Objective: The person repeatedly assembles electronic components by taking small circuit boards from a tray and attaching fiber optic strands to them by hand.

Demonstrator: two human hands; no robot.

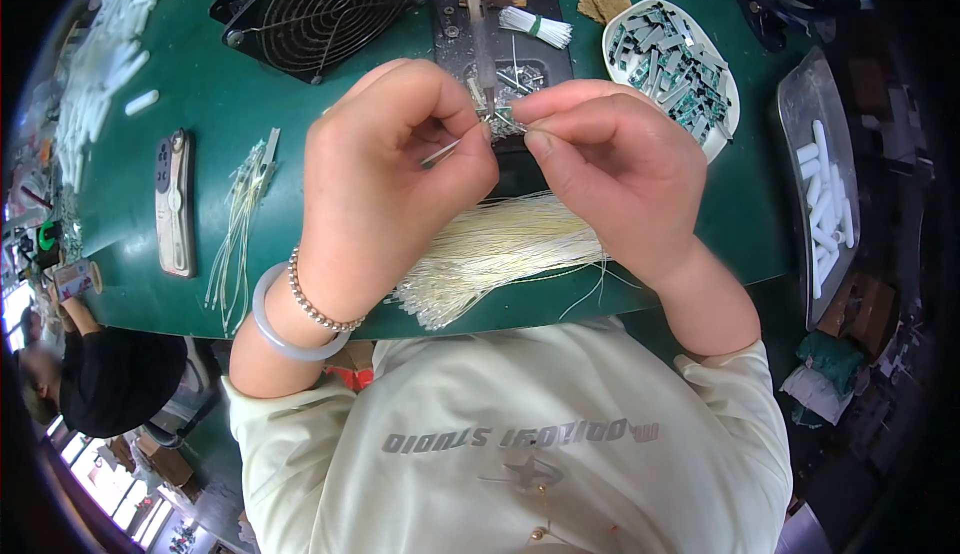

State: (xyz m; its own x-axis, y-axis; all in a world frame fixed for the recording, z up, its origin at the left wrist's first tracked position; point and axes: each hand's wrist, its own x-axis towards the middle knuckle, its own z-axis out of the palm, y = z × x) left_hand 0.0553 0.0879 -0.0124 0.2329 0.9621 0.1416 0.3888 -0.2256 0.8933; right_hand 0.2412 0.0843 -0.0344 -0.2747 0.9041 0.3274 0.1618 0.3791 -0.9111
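Fingers (pixel 455 119) of the left hand (pixel 390 179) are pressed together, pinching a thin grey metal pin (pixel 441 154). The pin sits in the middle of the view, just above the dark green worktop (pixel 220 104).

At nine o'clock, a pile of short white plastic tubes (pixel 100 64) runs along the worktop's far left edge. Near it lies a flat beige tool with a dark end (pixel 174 204). Beside that lies a thin bunch of pale wires with small parts on them (pixel 243 219).

At eleven o'clock stands a black square fan with a round wire grille (pixel 320 4). At twelve o'clock is a small black metal stand (pixel 490 24) with bits of cut wire on it.

Below both hands, at six o'clock, lies a thick bundle of thin pale yellow wires (pixel 500 249).

The right hand (pixel 620 169) touches the left hand at the fingertips. Its fingers are pressed together too, pinching a tiny green and silver part (pixel 503 117) with wire legs.

At one o'clock is a white oval dish full of small green parts (pixel 672 59). At three o'clock is a long silver metal tray (pixel 815 184) holding more white tubes.
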